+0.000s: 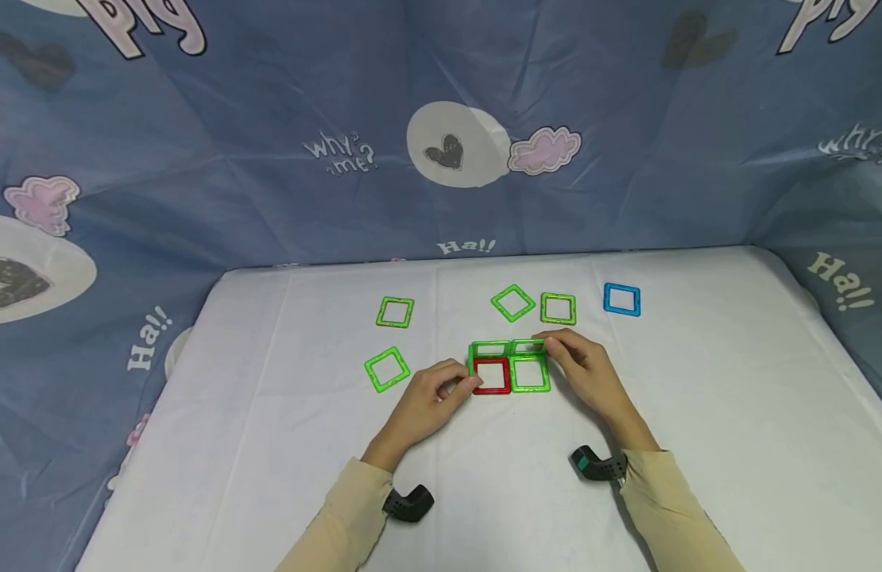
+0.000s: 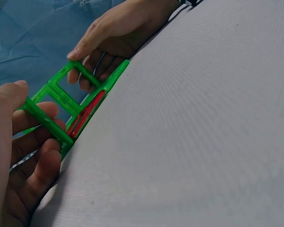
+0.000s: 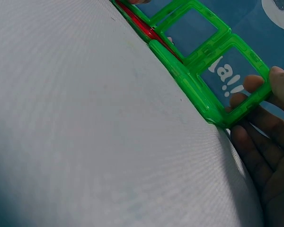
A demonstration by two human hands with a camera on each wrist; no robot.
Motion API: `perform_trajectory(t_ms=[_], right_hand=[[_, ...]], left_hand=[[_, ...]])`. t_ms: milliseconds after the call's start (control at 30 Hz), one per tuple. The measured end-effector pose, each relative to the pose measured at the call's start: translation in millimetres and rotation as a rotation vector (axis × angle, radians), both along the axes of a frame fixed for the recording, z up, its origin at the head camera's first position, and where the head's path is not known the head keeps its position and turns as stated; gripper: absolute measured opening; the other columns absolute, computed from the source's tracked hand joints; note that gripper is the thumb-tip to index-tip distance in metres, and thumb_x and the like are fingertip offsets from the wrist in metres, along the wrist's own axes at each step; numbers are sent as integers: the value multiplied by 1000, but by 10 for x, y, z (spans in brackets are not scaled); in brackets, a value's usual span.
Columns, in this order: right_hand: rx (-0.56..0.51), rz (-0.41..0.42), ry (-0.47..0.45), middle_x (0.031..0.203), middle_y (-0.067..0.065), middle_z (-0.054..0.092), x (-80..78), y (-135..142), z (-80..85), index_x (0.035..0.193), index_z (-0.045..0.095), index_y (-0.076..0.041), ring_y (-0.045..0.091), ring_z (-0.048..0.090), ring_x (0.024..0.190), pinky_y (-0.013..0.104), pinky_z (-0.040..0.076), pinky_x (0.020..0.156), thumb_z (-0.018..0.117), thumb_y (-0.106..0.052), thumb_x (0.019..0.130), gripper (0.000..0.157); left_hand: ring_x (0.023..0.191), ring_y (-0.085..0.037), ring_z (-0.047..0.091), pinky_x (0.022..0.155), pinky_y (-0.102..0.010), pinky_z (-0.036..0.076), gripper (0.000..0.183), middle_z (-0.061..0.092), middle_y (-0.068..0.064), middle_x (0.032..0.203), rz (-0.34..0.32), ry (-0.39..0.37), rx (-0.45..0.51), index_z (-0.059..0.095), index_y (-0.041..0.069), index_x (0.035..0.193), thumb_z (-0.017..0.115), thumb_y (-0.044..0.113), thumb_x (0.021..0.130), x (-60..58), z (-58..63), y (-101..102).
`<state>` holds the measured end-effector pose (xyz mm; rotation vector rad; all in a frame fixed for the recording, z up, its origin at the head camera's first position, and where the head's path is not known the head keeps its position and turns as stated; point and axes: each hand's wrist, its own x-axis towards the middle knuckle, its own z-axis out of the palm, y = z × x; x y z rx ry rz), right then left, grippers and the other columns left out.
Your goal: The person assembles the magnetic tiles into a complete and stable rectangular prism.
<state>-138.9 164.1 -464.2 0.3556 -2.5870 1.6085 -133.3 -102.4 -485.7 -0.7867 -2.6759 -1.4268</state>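
A red square frame tile (image 1: 492,391) and a green one (image 1: 530,388) lie flat side by side on the white cloth. Two green square tiles stand upright along their back edges, the left back tile (image 1: 491,343) meeting the right back tile (image 1: 528,342). At the left end, my left hand (image 1: 428,401) pinches an upright green side tile (image 2: 48,121) between thumb and fingers. My right hand (image 1: 591,377) holds the outer edge of the right back tile, thumb on the near side and fingers behind, as the right wrist view shows (image 3: 248,106).
Loose green square tiles lie around: one at back left (image 1: 393,324), a turned one left of my left hand (image 1: 372,379), and two behind the build (image 1: 501,311) (image 1: 558,322). A blue tile (image 1: 622,313) lies at back right. A patterned blue cloth (image 1: 269,206) rises behind the table.
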Motion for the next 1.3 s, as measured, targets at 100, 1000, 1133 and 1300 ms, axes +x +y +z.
perform_trajectory(t_ms=[100, 1000, 1133, 1300], right_hand=[[-23, 5, -8, 114, 14, 66, 44, -31, 117, 116, 62, -1, 31, 63, 103, 10, 44, 85, 49, -15, 99, 26], [-272, -285, 66, 80, -3, 59, 0, 141, 111, 91, 56, 9, 6, 52, 69, 15, 41, 60, 53, 0, 92, 10], [-242, -305, 49, 80, -3, 60, -1, 165, 120, 93, 57, 8, 12, 53, 70, 14, 42, 61, 55, -4, 93, 13], [-201, -343, 39, 82, -2, 61, -1, 210, 129, 96, 58, 8, 13, 55, 73, 13, 43, 64, 55, -7, 95, 16]], left_hand=[[70, -3, 51, 62, -19, 44, 23, 62, 18, 89, 1, -7, -6, 68, 27, 94, 53, 45, 94, 2, 3, -3], [71, -3, 51, 62, -19, 44, 16, 61, 17, 88, -9, 5, 6, 67, 27, 94, 56, 38, 95, 6, 4, -10], [71, -3, 51, 62, -19, 44, 18, 61, 18, 88, -6, 9, 4, 67, 28, 93, 54, 39, 95, 7, 1, -12], [70, -3, 50, 62, -19, 44, 20, 61, 17, 87, -9, 9, 8, 68, 25, 93, 55, 39, 95, 8, 1, -10]])
